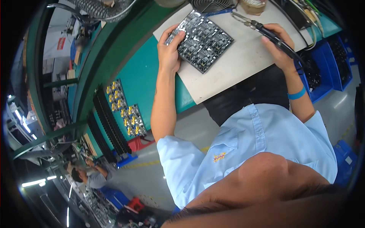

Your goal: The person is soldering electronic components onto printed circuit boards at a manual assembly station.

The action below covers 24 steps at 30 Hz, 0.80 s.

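Note:
My left hand (169, 51) grips a dark, densely populated circuit board (203, 41) by its left edge, thumb on top. The board is tilted above a pale mat (216, 81) on the bench. In my right hand (282, 49) is a black-handled soldering iron (274, 38), fingers wrapped round its grip. Its metal front end points up and left, to the right of the board and apart from it. A blue band (296, 94) circles my right wrist.
Blue bins (323, 78) with dark parts stand at the right. On the green bench (146, 81), boards with yellow components (133, 121) lie beside black slotted racks (110, 123). A metal coil (213, 4) sits at the back. Another person (95, 178) works at far left.

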Tool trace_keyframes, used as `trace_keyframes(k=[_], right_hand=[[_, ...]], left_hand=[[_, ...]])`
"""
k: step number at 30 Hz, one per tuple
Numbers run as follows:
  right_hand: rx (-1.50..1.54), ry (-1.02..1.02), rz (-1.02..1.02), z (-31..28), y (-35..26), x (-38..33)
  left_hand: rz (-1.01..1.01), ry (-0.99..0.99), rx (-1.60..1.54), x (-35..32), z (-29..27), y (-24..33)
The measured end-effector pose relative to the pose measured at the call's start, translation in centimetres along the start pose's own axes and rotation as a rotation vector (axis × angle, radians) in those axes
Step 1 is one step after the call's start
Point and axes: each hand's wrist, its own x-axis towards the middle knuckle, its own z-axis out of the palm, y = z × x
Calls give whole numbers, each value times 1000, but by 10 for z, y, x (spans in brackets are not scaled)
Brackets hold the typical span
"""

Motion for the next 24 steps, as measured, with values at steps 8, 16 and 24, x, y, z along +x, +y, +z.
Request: trace_keyframes(k=[8, 16, 24], right_hand=[[-78, -70, -150, -12, 2, 7], [-74, -210, -191, -17, -5, 2], [-50, -260, -137, -12, -6, -18]], left_hand=[[10, 0, 19, 4, 2, 2], [12, 3, 30, 7, 1, 0], [-14, 27, 82, 7, 3, 2]])
